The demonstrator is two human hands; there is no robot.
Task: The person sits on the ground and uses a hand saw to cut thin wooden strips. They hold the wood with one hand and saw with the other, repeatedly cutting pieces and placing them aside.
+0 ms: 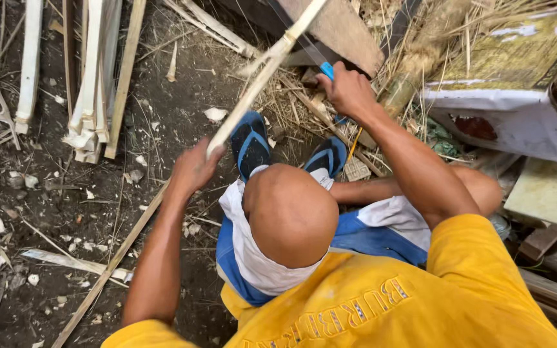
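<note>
Head view, steeply downward, close overhead

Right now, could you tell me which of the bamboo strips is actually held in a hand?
The long pale strip running diagonally up from the left hand, which grips its lower part. The other strips lie loose on the dirt at upper left, untouched.

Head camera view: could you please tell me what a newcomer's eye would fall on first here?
The yellow shirt fills the lower right, with a bent knee in the centre above blue sandals. The left hand grips a long bamboo strip running diagonally from the lower left to the top centre, while the right hand holds a blue-handled tool against it. More split strips lie on the dirt at upper left.
</note>
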